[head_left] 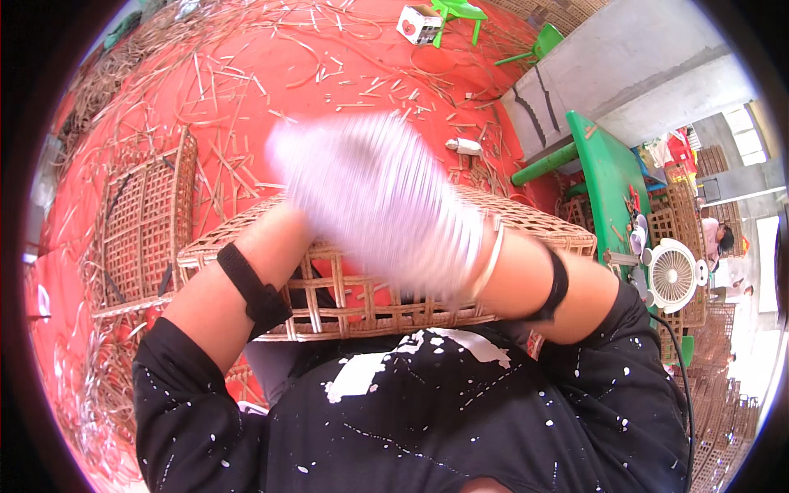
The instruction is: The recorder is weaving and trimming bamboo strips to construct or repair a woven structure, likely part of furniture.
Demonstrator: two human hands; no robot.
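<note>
Brown open-lattice woven basket (374,313) across the centre of the frame, before your torso.
Your white-gloved right hand (394,209) is blurred above it, overlapping your left hand (302,164); with that blur, I cannot tell how far either hand's fingers are open or what they hold. Brown lattice panel (141,230) stands out at frame left.

Red floor (460,70), scattered pale strips (355,105), woven lattice piece (148,223), white box (417,26)
</note>
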